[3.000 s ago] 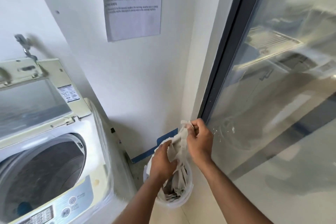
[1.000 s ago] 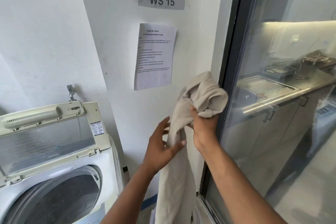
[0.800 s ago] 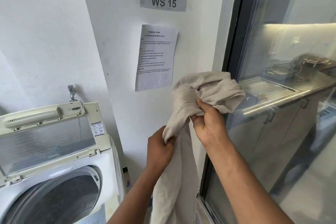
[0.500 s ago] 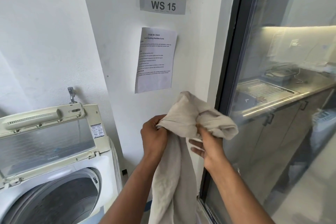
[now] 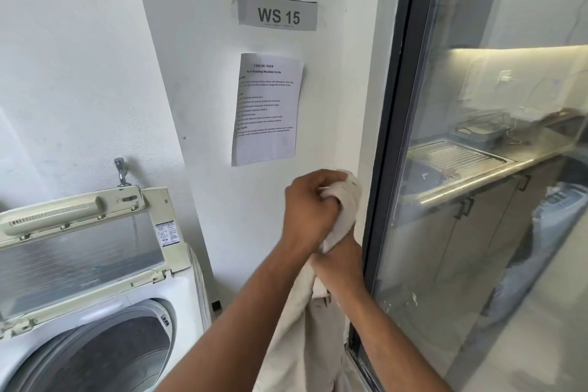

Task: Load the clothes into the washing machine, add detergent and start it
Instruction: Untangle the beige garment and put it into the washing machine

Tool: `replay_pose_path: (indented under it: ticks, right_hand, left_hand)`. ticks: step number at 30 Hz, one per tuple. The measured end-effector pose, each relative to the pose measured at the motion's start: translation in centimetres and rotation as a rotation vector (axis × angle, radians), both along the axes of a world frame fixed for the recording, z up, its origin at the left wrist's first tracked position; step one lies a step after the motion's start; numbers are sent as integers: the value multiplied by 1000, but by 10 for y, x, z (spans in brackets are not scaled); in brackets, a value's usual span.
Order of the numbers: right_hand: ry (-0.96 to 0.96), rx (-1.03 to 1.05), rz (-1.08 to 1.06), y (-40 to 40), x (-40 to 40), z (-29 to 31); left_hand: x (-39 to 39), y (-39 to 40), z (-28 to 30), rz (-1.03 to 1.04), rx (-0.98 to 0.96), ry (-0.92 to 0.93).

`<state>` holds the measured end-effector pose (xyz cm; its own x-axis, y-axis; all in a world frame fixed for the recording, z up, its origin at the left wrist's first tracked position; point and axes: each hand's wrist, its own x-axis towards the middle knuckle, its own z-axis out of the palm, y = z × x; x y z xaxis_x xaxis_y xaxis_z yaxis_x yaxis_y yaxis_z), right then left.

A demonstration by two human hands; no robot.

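Note:
A beige cloth garment (image 5: 305, 328) hangs in front of the white wall, its top bunched at chest height. My left hand (image 5: 307, 210) is closed around the bunched top end. Just below it, my right hand (image 5: 342, 267) grips the cloth lower down, and the rest drops out of the frame's bottom. The top-loading washing machine (image 5: 178, 289) stands at the lower left with its lid (image 5: 79, 251) raised against the wall. Its drum (image 5: 111, 360) looks dark, and I cannot see clothes inside it. No detergent is in view.
A dark-framed glass door (image 5: 391, 169) runs down the right, close to my right arm, with a kitchen counter behind the glass. On the wall are a "WS 15" sign (image 5: 277, 13), a printed sheet (image 5: 267, 108) and a tap (image 5: 120, 170) above the machine.
The cloth was lifted out of a white basket on the floor. Since half a second ago my left hand has closed over the bunched top and my right hand has slid lower on the cloth.

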<state>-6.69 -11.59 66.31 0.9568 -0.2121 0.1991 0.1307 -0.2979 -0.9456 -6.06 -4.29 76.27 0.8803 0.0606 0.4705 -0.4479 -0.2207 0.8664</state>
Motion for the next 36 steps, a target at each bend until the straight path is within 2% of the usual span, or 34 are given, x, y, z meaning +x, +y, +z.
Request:
replay_pose_path:
  ticks: [4, 6, 9, 13, 17, 21, 25, 29, 32, 33, 35, 36]
  right_hand:
    - [9, 354, -264, -8, 11, 11]
    - [-12, 539, -274, -13, 17, 22]
    - [-107, 821, -249, -20, 21, 45]
    - [-128, 1095, -95, -34, 28, 68]
    - [6, 1317, 215, -35, 22, 80]
    - [45, 1377, 306, -35, 9, 73]
    - [152, 1321, 179, -39, 2, 52]
    - [373, 1097, -34, -39, -1, 28]
    - [420, 935, -184, -39, 1, 13]
    - [419, 829, -255, -39, 2, 8]
    - [409, 347, -449, -41, 6, 3]
    - [348, 124, -480, -44, 6, -1]
  left_hand:
    - [-1, 6, -10, -159, 30, -21]
    - [0, 20, -24, -224, 3, -10]
    - [-2, 42, -54, -270, 92, 104]
    - [1, 55, -88, -318, 189, 233]
    - [-5, 49, -92, -72, 148, 270]
    - [-1, 52, -81, 60, 29, 270]
    - [1, 53, -72, 95, -150, 269]
    - [14, 50, -59, 90, -327, 231]
    - [21, 45, -44, 113, -356, 205]
    - [23, 44, -39, 122, -356, 196]
    - [27, 44, -32, 134, -354, 184]
    - [29, 44, -30, 137, -356, 182]
